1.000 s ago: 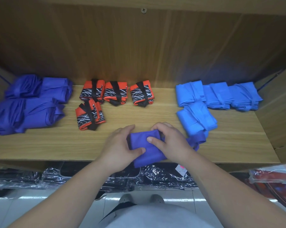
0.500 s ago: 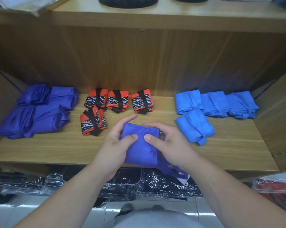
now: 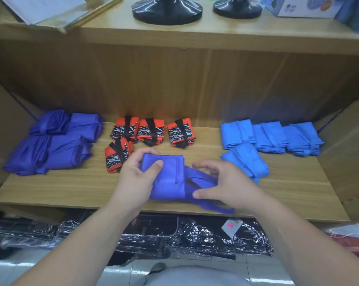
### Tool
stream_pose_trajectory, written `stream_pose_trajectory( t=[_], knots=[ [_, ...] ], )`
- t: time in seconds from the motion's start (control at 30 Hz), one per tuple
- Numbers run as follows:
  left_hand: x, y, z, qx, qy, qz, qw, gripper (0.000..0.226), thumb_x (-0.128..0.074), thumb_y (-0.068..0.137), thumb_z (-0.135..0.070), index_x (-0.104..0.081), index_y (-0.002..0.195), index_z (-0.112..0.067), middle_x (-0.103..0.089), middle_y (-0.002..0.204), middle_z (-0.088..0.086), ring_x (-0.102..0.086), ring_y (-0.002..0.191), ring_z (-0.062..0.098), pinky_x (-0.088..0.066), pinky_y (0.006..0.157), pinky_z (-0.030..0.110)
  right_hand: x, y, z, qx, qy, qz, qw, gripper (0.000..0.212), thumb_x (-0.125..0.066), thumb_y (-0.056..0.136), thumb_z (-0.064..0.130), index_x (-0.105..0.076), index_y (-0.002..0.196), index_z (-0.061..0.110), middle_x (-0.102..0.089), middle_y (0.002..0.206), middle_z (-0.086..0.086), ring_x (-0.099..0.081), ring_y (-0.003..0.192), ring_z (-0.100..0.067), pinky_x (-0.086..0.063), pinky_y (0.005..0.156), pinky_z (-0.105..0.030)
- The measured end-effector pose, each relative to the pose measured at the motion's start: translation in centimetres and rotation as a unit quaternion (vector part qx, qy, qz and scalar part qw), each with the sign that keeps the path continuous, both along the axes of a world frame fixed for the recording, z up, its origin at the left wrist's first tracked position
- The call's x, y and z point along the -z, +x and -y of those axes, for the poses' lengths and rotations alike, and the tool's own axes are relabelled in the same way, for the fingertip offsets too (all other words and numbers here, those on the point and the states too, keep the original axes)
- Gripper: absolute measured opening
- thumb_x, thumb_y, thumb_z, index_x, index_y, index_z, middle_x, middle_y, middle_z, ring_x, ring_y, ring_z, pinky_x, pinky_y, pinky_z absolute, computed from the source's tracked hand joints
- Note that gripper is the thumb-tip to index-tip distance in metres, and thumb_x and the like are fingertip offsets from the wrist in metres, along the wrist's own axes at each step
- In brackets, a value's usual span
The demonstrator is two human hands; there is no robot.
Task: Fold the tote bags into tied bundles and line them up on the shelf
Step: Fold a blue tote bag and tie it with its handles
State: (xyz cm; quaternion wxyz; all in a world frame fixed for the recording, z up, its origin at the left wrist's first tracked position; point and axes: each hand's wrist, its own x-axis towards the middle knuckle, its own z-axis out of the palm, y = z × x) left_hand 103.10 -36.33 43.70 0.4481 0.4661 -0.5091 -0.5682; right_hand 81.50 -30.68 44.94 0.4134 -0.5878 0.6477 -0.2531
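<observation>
- Shelf [image 3: 288, 195]: purple bag [image 3: 170, 178] still at the front edge, middle.
- Purple bag: fold holds; straps [image 3: 201, 177] now drawn out to the right, so tying is likely next.
- Left hand [image 3: 137, 180]: still pinching the fold, thumb on top.
- Right hand [image 3: 226, 186]: moved off the fold, half open round the straps, thumb touching; grip unclear.

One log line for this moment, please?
purple tote bag: folded, not tied | left hand: grips bag | right hand: holds handles

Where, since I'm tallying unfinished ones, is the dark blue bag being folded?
In the head view the dark blue bag sits at the front middle of the shelf, gripped by the left hand, between an orange bundle and a light blue bundle.
</observation>
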Motion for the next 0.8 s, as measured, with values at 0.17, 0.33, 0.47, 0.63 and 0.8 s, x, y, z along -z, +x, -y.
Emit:
stream_pose_trajectory(
  t=[0.17, 0.33, 0.47, 0.63, 0.8],
  knots=[
    [0.5, 1.4, 0.4, -0.001, -0.003, 0.013, 1.000, 0.025, -0.063, 0.095, 0.001, -0.063, 0.095, -0.024, -0.063, 0.080, -0.008, -0.056, 0.069, 0.012, -0.048, 0.067, 0.031, -0.5, -1.2, -0.8, 0.036, 0.004, 0.040, 0.999, 0.005, -0.072, 0.075, 0.016, -0.069, 0.076, 0.013, -0.063, 0.063, -0.006, -0.054, 0.059, -0.012, -0.046, 0.060, -0.036],
    [1.1, 1.9, 0.4, -0.003, 0.009, 0.026, 1.000, 0.038, -0.066, 0.094, -0.001, -0.064, 0.116, -0.032, -0.066, 0.076, -0.003, -0.060, 0.069, 0.014, -0.056, 0.070, 0.036, -2.5, -0.4, -1.4, 0.081, 0.019, 0.330, 0.940, 0.017, -0.056, 0.092, -0.013, -0.066, 0.098, 0.000, -0.071, 0.071, -0.010, -0.068, 0.065, -0.020, -0.059, 0.059, -0.028],
    [0.7, 1.9, 1.1, -0.051, 0.006, 0.006, 0.999, 0.036, -0.065, 0.094, 0.000, -0.065, 0.113, -0.030, -0.067, 0.081, -0.005, -0.062, 0.075, 0.014, -0.055, 0.081, 0.041, -4.2, 0.3, -2.2, 0.058, 0.012, 0.373, 0.926, 0.043, -0.058, 0.088, -0.015, -0.060, 0.125, 0.008, -0.074, 0.081, -0.013, -0.059, 0.054, -0.018, -0.049, 0.047, -0.024],
    [-3.2, 0.7, 2.6, -0.126, -0.051, -0.057, 0.989, 0.027, -0.066, 0.094, 0.000, -0.061, 0.104, -0.025, -0.067, 0.076, -0.005, -0.063, 0.067, 0.009, -0.056, 0.061, 0.025, -7.4, 1.3, -3.8, 0.008, 0.048, 0.188, 0.981, 0.054, -0.071, 0.087, 0.000, -0.047, 0.125, 0.029, -0.077, 0.104, 0.001, -0.048, 0.051, -0.015, -0.041, 0.048, -0.024],
    [-7.8, -0.7, 3.3, -0.130, -0.073, -0.130, 0.980, 0.024, -0.070, 0.091, -0.009, -0.061, 0.105, -0.026, -0.066, 0.087, 0.004, -0.061, 0.077, 0.020, -0.054, 0.068, 0.035, -9.6, 2.1, -4.3, -0.034, 0.012, -0.034, 0.999, 0.030, -0.080, 0.082, 0.044, -0.058, 0.098, 0.031, -0.074, 0.089, 0.017, -0.070, 0.076, -0.009, -0.058, 0.068, -0.035]
  ],
)
